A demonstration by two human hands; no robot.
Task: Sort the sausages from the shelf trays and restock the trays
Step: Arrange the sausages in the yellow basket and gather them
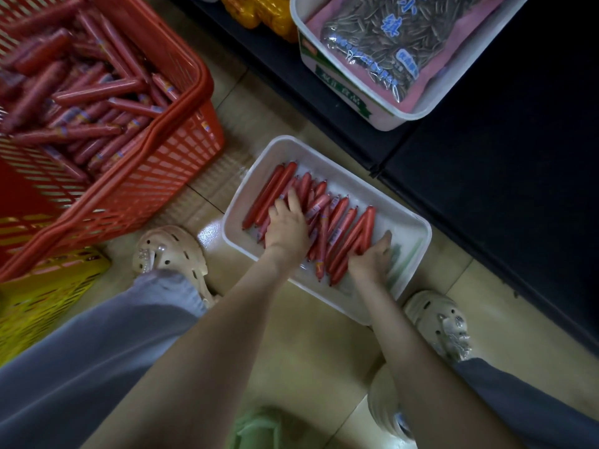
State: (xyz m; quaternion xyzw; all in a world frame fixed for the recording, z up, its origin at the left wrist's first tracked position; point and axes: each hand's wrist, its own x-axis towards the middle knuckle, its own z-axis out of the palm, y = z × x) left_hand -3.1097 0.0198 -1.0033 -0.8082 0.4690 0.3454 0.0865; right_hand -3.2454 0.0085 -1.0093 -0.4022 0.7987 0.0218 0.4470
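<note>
Grey trouser legs point(81, 367) and beige clogs point(175, 251) nearest, flanking white tray point(411, 228) on floor. Left hand point(287, 223) flat, fingers spread on sausages point(343, 228) in tray. Right hand point(371, 259) flat against row's edge. Red basket point(181, 131) of more sausages at left, seed tub point(382, 121) on shelf point(486, 157) above.

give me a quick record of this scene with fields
left hand: rests flat on the tray sausages
right hand: touches the row's right edge
white tray: on the floor, part filled
red basket: at left, holds a loose heap of basket sausages
shelf tray: holds a seed packet
</note>
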